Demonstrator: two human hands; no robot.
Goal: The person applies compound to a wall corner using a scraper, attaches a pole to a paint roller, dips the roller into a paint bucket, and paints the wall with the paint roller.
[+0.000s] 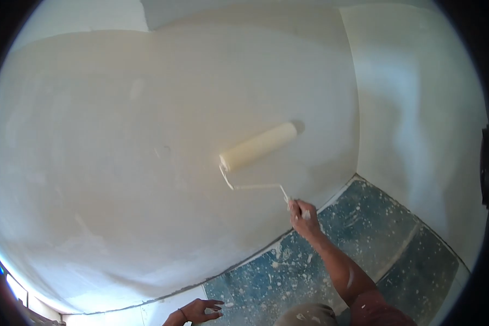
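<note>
My right hand (305,217) is wrapped round the handle of a paint roller, most of the grip hidden in the fist. The cream-coloured paint roller (261,145) lies slantwise at the pale wall (146,163), its right end higher than its left. A bent, paint-coated wire frame runs from the sleeve's left end down to the hand. At the bottom of the view, my left hand (196,313) is held low with fingers apart and nothing in it. A thin band shows at that wrist.
A second wall (418,108) meets the first at a corner on the right. Below lies a dark green, paint-spattered floor covering (288,266), with pale tiles (168,306) to its left. A dark object (485,165) stands at the right edge.
</note>
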